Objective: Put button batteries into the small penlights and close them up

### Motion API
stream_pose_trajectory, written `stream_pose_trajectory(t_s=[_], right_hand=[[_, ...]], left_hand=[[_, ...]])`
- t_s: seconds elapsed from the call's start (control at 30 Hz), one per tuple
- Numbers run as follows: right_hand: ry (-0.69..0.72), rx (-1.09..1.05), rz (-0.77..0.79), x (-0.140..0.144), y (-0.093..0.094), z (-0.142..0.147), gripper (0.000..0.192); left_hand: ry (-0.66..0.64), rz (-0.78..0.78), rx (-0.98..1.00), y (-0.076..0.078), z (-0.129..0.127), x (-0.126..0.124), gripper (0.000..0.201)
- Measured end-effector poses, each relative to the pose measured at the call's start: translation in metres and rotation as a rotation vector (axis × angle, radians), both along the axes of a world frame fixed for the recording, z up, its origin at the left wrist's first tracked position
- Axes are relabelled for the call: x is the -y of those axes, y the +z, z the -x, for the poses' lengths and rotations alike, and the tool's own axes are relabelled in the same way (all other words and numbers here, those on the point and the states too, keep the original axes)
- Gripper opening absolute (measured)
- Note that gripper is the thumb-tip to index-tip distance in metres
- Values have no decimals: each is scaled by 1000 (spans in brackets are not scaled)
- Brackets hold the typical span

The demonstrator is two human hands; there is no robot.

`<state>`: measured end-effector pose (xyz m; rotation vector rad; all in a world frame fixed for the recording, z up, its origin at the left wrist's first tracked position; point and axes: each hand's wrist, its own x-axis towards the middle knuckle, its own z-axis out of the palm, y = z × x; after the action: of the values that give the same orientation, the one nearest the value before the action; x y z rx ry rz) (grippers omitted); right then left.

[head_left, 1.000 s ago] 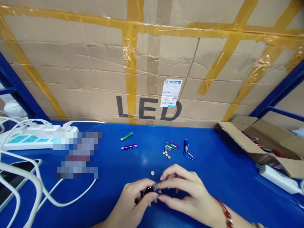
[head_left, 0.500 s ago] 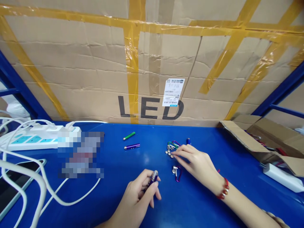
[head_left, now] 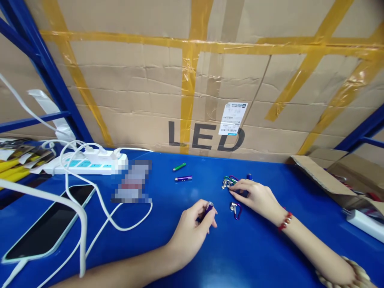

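Note:
My left hand [head_left: 195, 228] is closed around a small purple penlight [head_left: 207, 210], its silver end pointing up and away. Over the pile of small silver button cells [head_left: 224, 186] is my right hand [head_left: 256, 196], thumb and forefinger drawn together at the pile's near edge. Whether a cell is between those fingertips is too small to tell. Just behind the cells lie green and purple carabiner clips [head_left: 231, 178]. Nearer to me lies another purple carabiner [head_left: 237, 212] with silver pieces attached. A blue cylinder [head_left: 249, 176] stands behind my right hand.
A green penlight [head_left: 179, 167] and a purple penlight [head_left: 183, 179] lie left of centre. White cables, a power strip [head_left: 99, 166] and a phone [head_left: 51, 224] fill the left side. An open cardboard box [head_left: 318, 180] and a white adapter [head_left: 366, 224] are at right. A large carton [head_left: 135, 100] stands behind.
The view has shifted left, bringing more of the phone and some yellow packaged items into sight. My left hand still grips the penlight; my right fingers remain at the button cells.

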<state>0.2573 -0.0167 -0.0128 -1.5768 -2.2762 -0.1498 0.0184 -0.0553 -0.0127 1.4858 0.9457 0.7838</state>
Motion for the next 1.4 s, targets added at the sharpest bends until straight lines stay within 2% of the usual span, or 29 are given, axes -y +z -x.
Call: stream_pose_trajectory(t_s=[0.3,0.43,0.53,0.6,0.77,1.0,1.13,1.3,1.4], right_hand=[[-32,91,-26,6,7,6,16],[0,-29,-95,9,7,7,14],[97,-213,-203,18,9,19,14],[217,-296,-307,27,12,33,13],[415,-289,-399,45,15,58,13],[464,-394,-252,43,10,57,15],[476,-386,-189,45,12,59,19],[350,-364,-142,42,10,56,27],[286,-250,-103,37,8,53,24]], left_hand=[[10,-3,-24,6,2,-1,31],[30,-66,-29,2,1,-7,31],[34,-135,-27,0,2,-12,29],[25,-175,-47,-1,2,-15,26],[-22,-254,-71,-2,1,-14,23],[-60,-238,-75,-1,1,-8,24],[-58,-203,-54,-2,2,-9,26],[73,-175,-12,2,4,-18,32],[144,-155,1,5,5,-22,34]])
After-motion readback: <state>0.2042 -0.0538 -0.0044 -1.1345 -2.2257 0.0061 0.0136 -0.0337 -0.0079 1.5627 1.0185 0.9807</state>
